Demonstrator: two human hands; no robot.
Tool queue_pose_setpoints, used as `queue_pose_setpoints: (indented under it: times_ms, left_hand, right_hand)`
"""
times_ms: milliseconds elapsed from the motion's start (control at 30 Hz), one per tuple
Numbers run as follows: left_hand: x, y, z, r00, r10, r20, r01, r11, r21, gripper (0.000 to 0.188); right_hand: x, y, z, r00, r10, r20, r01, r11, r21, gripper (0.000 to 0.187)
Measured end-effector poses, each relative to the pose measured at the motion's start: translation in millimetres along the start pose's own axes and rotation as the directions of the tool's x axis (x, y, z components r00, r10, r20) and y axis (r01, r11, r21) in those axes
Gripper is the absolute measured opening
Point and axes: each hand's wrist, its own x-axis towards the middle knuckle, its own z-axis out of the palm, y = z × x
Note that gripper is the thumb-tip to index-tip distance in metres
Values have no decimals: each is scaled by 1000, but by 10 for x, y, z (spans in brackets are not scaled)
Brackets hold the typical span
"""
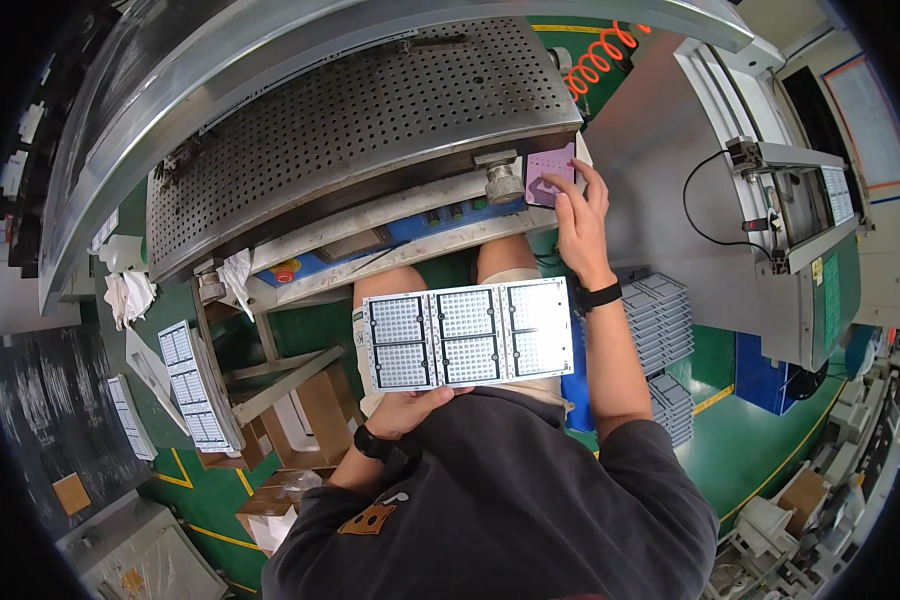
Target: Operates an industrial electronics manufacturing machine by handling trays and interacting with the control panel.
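Note:
A white circuit-board panel [467,335], with several dark-outlined blocks of small squares, lies level above my lap. My left hand [420,410] grips its near edge, thumb on top and the other fingers mostly hidden beneath. At the right end of the perforated metal table, my right hand [582,215] reaches to a small pink-lit touchscreen [547,178], which looks like a phone. Its fingers are apart, and a bent fingertip touches or hovers over the screen; I cannot tell which.
The perforated metal table [370,140] has a knob [503,180] at its front. Grey stacked trays [660,320] stand at right, beside a large metal machine [640,170]. Similar panels [195,385] stand at left near cardboard boxes [315,415]. An orange coiled hose [600,55] hangs behind.

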Motion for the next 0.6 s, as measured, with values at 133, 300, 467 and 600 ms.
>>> queue_pose_setpoints:
  times_ms: [133, 300, 467, 600]
  left_hand:
    - [3, -2, -11, 1000, 4, -9, -4, 1000, 11, 41]
    - [1, -31, -79, 1000, -18, 15, 18, 1000, 25, 49]
    - [10, -43, -74, 999, -15, -32, 14, 999, -29, 40]
    - [34, -24, -67, 1000, -7, -9, 7, 1000, -4, 40]
  right_hand:
    - [22, -25, 22, 1000, 11, 9, -10, 1000, -18, 32]
    - [-76, 8, -67, 995, 84, -58, -83, 996, 7, 35]
    - [-176, -11, -121, 989, 131, -68, -128, 991, 47, 38]
    - [-193, -45, -145, 988, 130, -87, -126, 991, 55, 35]
